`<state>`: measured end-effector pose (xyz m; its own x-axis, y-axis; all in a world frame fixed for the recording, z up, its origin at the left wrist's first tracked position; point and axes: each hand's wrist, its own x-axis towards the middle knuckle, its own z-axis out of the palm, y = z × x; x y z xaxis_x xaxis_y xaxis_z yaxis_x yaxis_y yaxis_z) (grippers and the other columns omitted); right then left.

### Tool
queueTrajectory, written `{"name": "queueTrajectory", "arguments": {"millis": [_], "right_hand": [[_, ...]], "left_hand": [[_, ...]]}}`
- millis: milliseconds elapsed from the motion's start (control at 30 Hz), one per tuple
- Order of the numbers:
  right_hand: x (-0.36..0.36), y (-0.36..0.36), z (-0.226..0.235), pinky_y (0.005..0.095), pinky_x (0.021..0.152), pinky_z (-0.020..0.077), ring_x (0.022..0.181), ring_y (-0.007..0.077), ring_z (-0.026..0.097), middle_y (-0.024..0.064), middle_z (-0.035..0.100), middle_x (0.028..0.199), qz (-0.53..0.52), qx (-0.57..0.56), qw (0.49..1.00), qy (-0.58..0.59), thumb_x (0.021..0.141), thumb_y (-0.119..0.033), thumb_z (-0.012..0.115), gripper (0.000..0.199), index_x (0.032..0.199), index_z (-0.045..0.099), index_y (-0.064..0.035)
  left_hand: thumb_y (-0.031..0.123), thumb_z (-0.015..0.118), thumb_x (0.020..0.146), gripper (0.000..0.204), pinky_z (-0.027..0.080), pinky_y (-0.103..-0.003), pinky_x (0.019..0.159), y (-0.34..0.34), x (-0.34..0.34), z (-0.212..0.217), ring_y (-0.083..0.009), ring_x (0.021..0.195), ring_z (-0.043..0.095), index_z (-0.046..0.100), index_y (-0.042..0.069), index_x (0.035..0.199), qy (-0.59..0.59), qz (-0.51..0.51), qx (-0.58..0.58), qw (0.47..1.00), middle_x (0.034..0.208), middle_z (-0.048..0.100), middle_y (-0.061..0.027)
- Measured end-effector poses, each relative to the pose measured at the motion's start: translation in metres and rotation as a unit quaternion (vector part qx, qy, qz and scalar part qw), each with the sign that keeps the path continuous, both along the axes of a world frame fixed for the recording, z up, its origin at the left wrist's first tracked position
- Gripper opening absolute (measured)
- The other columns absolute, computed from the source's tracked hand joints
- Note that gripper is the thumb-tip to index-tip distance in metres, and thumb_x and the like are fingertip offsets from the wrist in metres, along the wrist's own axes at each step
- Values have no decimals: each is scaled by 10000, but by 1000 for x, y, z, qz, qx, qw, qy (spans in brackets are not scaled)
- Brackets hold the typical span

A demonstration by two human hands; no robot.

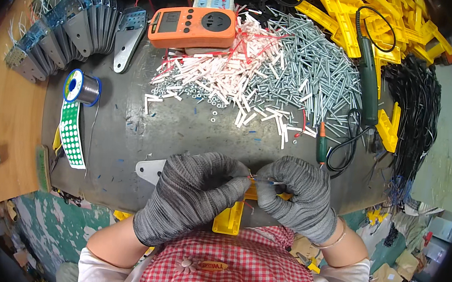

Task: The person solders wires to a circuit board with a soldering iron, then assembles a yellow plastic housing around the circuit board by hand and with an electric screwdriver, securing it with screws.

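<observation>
Both of my hands wear grey knitted gloves and meet at the near edge of the work table. Thumb and fingers of my left hand (191, 195) pinch the end of a thin wire (252, 177). My right hand (302, 197) is closed on thin wires too, with a bluish, pale-tipped end (275, 183) showing at its fingertips. Exactly how the wire ends meet is too small to tell. Beneath the hands lies a yellow plastic housing (228, 220), partly covered by them. A grey metal plate with holes (148, 170) sticks out beside my left hand.
An orange multimeter (193, 28) stands behind piles of white sleeves (227, 70) and screws (315, 62). Solder wire (82, 88) and a green sticker strip (72, 137) lie left, metal plates (79, 29) behind. Right are a screwdriver (321, 145), a dark-green corded tool (369, 84) and black cables (411, 110).
</observation>
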<state>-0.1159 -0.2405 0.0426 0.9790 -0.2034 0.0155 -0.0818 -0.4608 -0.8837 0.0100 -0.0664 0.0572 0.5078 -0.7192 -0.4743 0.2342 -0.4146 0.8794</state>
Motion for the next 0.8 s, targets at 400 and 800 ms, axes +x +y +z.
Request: {"name": "queueTrajectory", "arguments": {"millis": [400,800], "right_hand": [[-2,-2,-2,371,546,501,630,232,595,56,586,772,163,-310,935,-61,748,-174,686,390,1105,651,-21],[-4,-11,-18,335,479,461,621,185,547,33,570,789,196,-355,909,-101,696,-229,632,523,1157,644,18]], "left_hand": [[138,720,832,317,528,-325,566,5,-11,-13,-206,637,656,669,-20,1102,-408,-86,-78,906,804,674,-98],[165,747,866,214,504,-236,567,-4,13,-3,-70,663,626,688,7,997,130,-21,-24,991,803,697,-38]]}}
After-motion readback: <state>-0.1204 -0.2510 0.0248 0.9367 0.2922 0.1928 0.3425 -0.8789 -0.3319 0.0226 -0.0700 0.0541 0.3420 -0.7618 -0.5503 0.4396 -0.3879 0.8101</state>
